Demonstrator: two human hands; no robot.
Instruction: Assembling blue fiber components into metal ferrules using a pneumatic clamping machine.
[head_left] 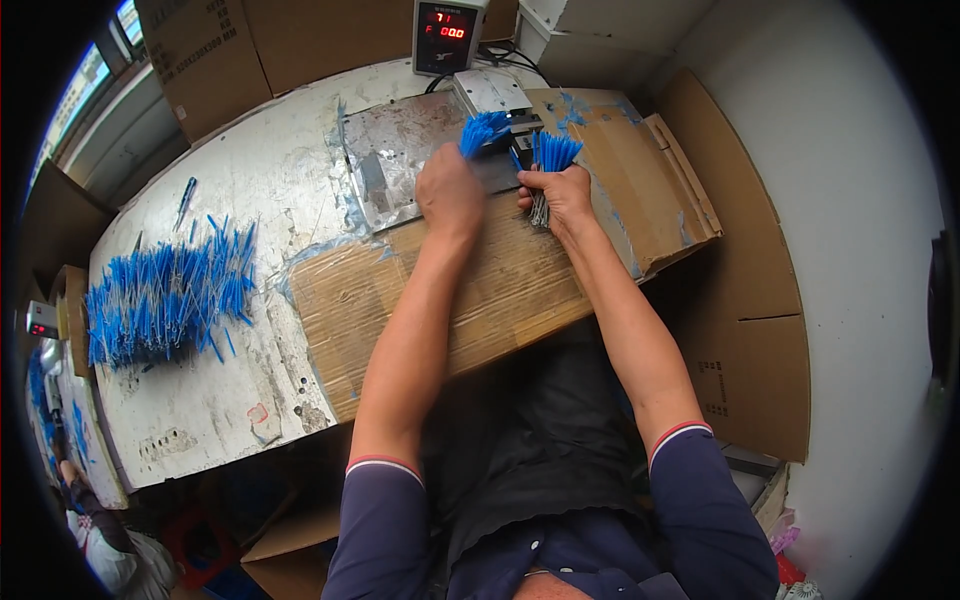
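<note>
My left hand, slightly blurred, is closed over the metal plate. A bunch of thin blue sticks fans out beyond its fingers, which are mostly hidden under the hand. Close by on the right, my right hand grips a second bunch of blue-ended sticks; their pale, wire-like ends hang below the fingers. One blue stick points away from the right thumb toward a small dark fixture. Just beyond both hands sits a light metal block.
A large pile of blue sticks covers the table's left side, with a pen-like tool behind it. A display box with red digits stands at the back. Cardboard covers the near edge; a carton borders the right. Another person is at lower left.
</note>
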